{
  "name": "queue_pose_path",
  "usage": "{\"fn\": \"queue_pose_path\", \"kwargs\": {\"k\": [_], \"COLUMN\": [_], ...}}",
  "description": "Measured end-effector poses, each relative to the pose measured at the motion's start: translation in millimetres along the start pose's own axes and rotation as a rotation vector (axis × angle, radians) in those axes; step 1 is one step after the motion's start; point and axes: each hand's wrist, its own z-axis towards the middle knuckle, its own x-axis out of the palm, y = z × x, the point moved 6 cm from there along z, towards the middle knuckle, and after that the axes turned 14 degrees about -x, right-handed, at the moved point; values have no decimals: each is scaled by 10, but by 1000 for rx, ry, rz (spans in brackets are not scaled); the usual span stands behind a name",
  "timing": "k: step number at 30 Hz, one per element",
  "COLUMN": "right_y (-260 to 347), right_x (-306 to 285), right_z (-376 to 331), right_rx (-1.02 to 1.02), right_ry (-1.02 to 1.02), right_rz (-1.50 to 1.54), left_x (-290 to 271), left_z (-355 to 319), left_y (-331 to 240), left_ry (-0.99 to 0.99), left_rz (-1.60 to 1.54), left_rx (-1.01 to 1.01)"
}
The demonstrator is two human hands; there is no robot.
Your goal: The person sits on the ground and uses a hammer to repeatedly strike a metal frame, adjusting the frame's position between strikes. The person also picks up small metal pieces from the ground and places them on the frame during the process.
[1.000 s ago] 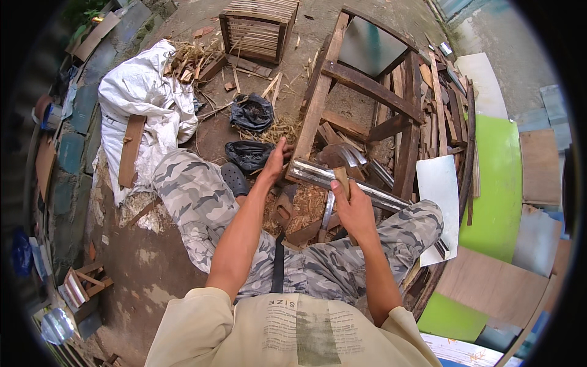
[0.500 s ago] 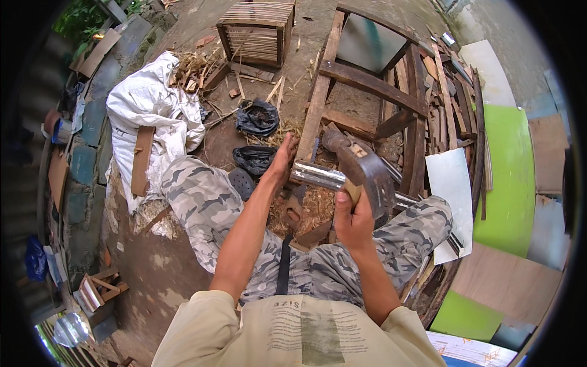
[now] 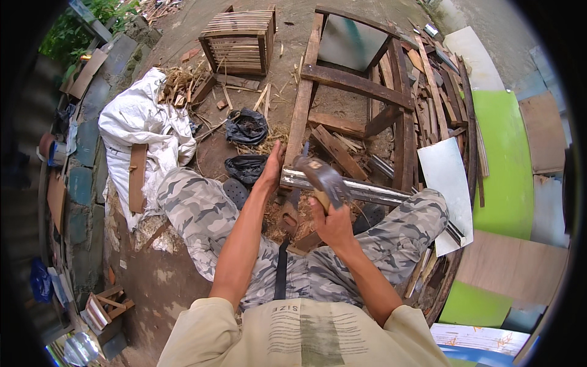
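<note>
My right hand (image 3: 334,225) is wrapped round the wooden handle of a hammer (image 3: 322,177). The hammer head is slightly blurred and covers part of a whitish, worn wooden strip (image 3: 373,191) that runs across the near end of a dark wooden frame (image 3: 358,85). Whether the head touches the strip cannot be seen. My left hand (image 3: 273,166) lies with straight fingers along the outer left side of the frame's near corner. Below the strip, a handsaw with a wooden handle (image 3: 288,219) rests among shavings between my legs.
A slatted wooden stool (image 3: 238,40) stands at the far left. Two black plastic bags (image 3: 246,125) lie left of the frame, beside a white sack (image 3: 147,116). Scrap wood (image 3: 437,92) is piled at the right, near a white sheet (image 3: 446,196) and a green panel (image 3: 504,165).
The hammer has swung down and left, from raised above the strip to over its left part. My left hand stays at the frame's corner. The whole view has shifted slightly.
</note>
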Motion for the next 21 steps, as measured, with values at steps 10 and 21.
{"fn": "queue_pose_path", "kwargs": {"k": [10,21], "right_y": [-388,-1017], "right_x": [-225,-88], "right_z": [293,276], "right_rx": [184,279], "right_ry": [137,79], "right_rz": [29,20], "left_x": [-37,-162], "left_z": [-172,-190], "left_y": [-68,-287], "left_ry": [-182,-315], "left_rz": [282,692], "left_rx": [-113,-170]}}
